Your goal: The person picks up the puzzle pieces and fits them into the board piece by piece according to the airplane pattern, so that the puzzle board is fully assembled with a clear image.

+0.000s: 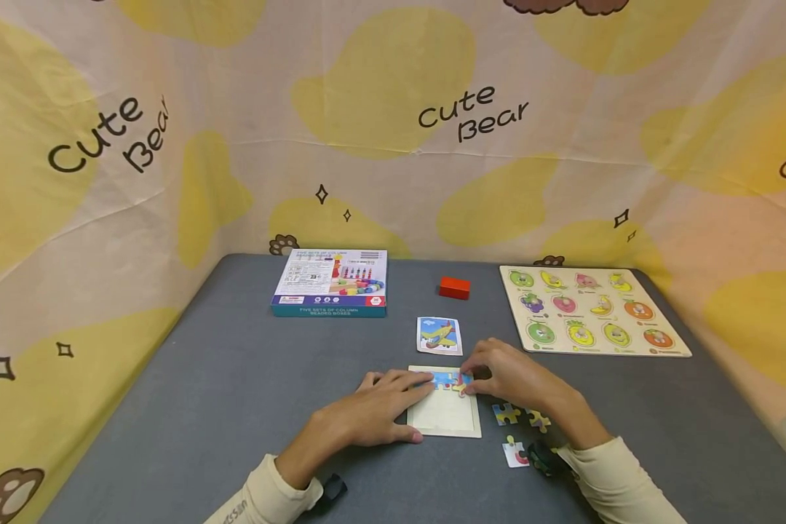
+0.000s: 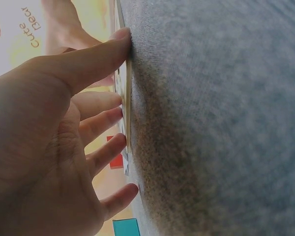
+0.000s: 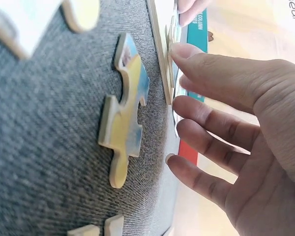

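One spread left hand (image 1: 378,409) lies over the left edge of the puzzle tray (image 1: 444,421), near middle, while the right hand (image 1: 512,372) pinches a puzzle piece (image 1: 461,383) at its far right, where a crooked push could dislodge neighbouring pieces (image 1: 442,379).

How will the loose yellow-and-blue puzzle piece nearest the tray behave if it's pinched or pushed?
The puzzle piece is probably stiff: its cut edge looks thick and board-like. It's likely light, being small beside the right hand. Lying flat on the fabric-textured table, it should slide rather than roll, perhaps with some drag.
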